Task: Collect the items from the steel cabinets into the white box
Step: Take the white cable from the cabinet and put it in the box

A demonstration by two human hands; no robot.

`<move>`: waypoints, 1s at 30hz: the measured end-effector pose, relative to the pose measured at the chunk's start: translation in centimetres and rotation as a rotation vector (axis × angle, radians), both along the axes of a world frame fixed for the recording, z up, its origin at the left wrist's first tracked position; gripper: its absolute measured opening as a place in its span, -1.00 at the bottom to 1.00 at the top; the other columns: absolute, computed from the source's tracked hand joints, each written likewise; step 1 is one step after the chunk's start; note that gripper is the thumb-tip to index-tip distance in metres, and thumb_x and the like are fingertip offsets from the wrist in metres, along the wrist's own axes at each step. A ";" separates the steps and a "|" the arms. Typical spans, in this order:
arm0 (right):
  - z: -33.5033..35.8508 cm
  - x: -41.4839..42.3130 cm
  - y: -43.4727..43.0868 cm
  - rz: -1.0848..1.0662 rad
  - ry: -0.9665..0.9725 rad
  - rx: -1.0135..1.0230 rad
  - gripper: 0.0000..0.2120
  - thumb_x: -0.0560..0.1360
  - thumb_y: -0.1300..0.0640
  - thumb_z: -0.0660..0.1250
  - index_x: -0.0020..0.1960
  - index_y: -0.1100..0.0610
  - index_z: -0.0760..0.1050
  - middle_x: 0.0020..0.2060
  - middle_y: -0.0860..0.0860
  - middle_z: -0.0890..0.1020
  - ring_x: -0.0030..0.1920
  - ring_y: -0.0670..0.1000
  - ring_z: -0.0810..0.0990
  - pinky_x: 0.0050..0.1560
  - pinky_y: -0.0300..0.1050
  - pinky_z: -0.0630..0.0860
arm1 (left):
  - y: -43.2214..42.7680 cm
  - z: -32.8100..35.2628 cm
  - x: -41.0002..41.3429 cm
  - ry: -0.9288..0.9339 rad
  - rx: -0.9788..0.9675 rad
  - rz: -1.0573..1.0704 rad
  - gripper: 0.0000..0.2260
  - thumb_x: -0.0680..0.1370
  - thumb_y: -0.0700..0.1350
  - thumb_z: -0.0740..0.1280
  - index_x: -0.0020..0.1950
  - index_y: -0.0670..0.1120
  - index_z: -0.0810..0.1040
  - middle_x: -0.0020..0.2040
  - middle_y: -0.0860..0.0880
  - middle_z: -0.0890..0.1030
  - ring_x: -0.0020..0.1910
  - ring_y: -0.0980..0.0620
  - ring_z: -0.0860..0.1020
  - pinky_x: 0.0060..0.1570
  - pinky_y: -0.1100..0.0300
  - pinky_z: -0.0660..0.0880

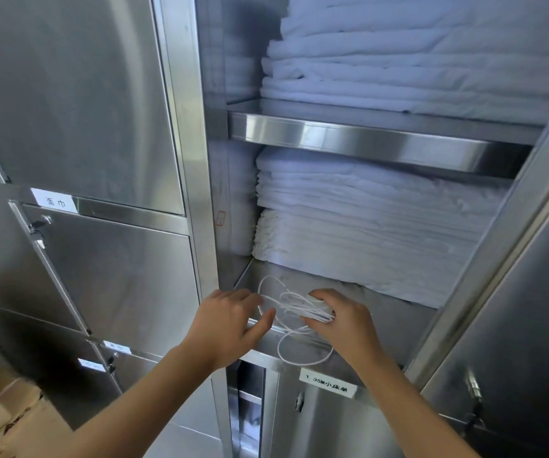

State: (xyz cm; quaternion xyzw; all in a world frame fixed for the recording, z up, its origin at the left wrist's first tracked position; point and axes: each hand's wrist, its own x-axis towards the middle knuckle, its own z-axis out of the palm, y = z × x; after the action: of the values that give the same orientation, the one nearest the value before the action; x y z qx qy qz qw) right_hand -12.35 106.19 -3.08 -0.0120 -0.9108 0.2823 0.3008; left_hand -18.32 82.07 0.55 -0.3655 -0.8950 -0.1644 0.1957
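A tangled white cord lies on the bottom shelf of the open steel cabinet, one loop hanging over the shelf's front edge. My right hand grips the bundled part of the cord, fingers curled over it. My left hand reaches in from the left with straight fingers and touches the cord's loose loops. Stacks of folded white linen fill the shelf behind the cord. The white box is out of view.
An upper shelf carries more folded white linen. Shut steel doors with paper labels stand on the left, and an open door flanks the right. A labelled lower compartment sits below the shelf.
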 end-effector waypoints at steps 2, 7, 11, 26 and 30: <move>0.3 0.8 -0.6 -0.004 -0.024 0.032 -0.60 0.28 0.09 0.68 0.08 0.05 0.69 -0.13 -0.08 0.74 -0.19 0.01 0.69 -0.15 -0.08 0.63 | -0.2 0.4 0.2 0.017 -0.004 -0.010 -0.49 0.61 0.30 -0.03 -0.03 0.07 0.63 -0.17 0.10 0.63 -0.24 0.05 0.56 -0.15 0.14 0.47; 1.6 2.5 -2.5 -0.099 -0.132 -0.018 -0.59 0.34 -0.02 0.63 0.17 -0.02 0.68 -0.07 -0.09 0.75 -0.11 0.01 0.70 -0.03 -0.09 0.61 | -1.9 1.2 0.2 0.019 -0.032 -0.066 -0.49 0.60 0.30 -0.05 -0.02 0.08 0.62 -0.15 0.12 0.61 -0.21 0.09 0.55 -0.10 0.13 0.47; 2.7 3.6 -4.3 -0.184 -0.186 -0.022 -0.59 0.37 -0.07 0.59 0.19 -0.07 0.65 -0.04 -0.09 0.75 -0.06 0.00 0.70 0.00 -0.11 0.60 | -4.2 1.5 -0.5 0.038 -0.045 -0.116 -0.49 0.60 0.30 -0.06 -0.07 0.07 0.59 -0.19 0.10 0.59 -0.24 0.07 0.53 -0.12 0.13 0.44; 0.5 12.2 -9.9 -0.262 -0.277 0.036 -0.60 0.33 -0.15 0.59 0.13 -0.11 0.66 -0.08 -0.16 0.74 0.00 -0.13 0.60 -0.16 -0.59 0.29 | -8.0 0.6 3.5 0.110 0.042 -0.246 -0.57 0.61 0.28 0.05 0.00 0.06 0.61 -0.16 0.14 0.62 -0.24 0.08 0.57 -0.17 0.16 0.46; 0.0 15.3 -10.4 -0.254 -0.255 0.048 -0.58 0.37 -0.19 0.55 0.20 -0.12 0.65 -0.02 -0.16 0.74 -0.06 -0.09 0.67 -0.09 -0.37 0.41 | -7.9 0.5 6.5 0.078 -0.005 -0.230 -0.46 0.61 0.32 -0.07 0.07 0.07 0.62 -0.07 0.13 0.66 -0.14 0.07 0.61 -0.09 0.16 0.47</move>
State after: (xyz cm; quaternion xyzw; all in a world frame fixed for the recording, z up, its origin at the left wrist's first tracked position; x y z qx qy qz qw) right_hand 2.94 95.78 -3.08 -0.1555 -0.9393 0.2164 0.2163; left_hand -11.78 74.18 1.04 -0.4723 -0.8394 -0.1691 0.2091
